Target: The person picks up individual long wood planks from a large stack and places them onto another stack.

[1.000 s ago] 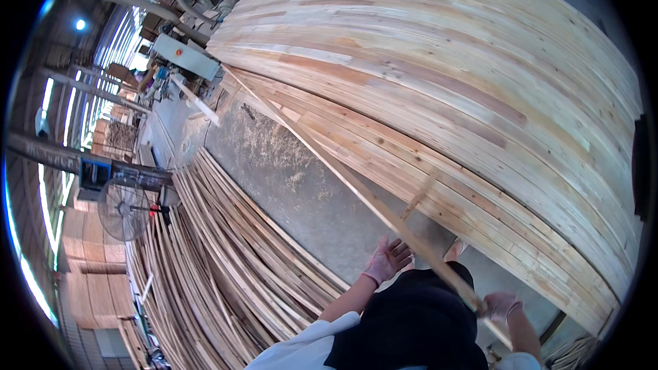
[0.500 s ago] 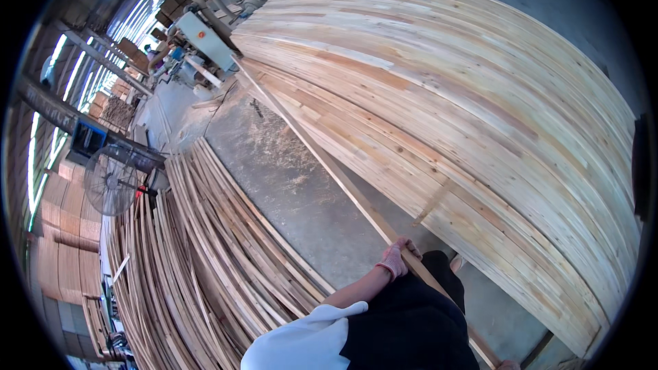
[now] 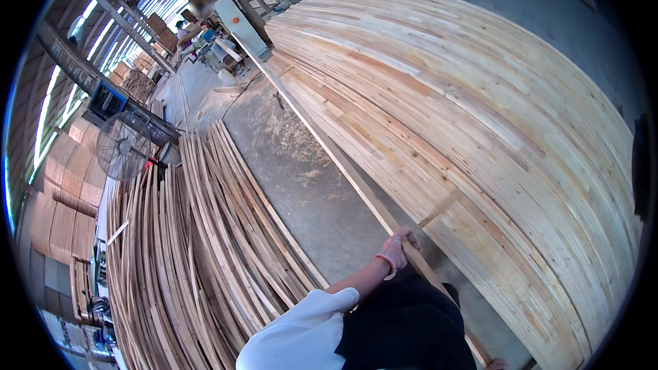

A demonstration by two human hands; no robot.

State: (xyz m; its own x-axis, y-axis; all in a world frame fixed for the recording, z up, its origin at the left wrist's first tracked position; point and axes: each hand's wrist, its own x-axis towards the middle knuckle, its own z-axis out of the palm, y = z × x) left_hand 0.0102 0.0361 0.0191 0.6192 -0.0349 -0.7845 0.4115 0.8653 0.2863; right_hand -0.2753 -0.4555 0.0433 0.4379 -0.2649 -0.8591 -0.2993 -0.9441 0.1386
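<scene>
A long, narrow wooden strip (image 3: 358,183) runs slantwise from the lower edge up to the far left. Its far end passes in front of a pale machine cabinet (image 3: 240,26). My left hand (image 3: 395,250), in a pinkish knit glove, is closed around the strip close to my dark-clothed legs. Only a sliver of my right hand (image 3: 497,364) shows at the bottom edge, gripping the strip's near part; the rest is cut off. Just right of the strip lies a wide panel (image 3: 466,109) of light, edge-joined wood pieces, with a gap between them beside my left hand.
Many loose wooden strips (image 3: 226,233) lie in a long pile to my left. A standing fan (image 3: 123,145) is behind it, by stacked boards (image 3: 72,178). Sawdust (image 3: 301,140) covers part of the concrete floor. Far off, a person (image 3: 184,34) is beside machinery.
The strip's far end has swung left, from beside the cabinet to in front of it. My left hand still grips it. The whole view has shifted slightly.
</scene>
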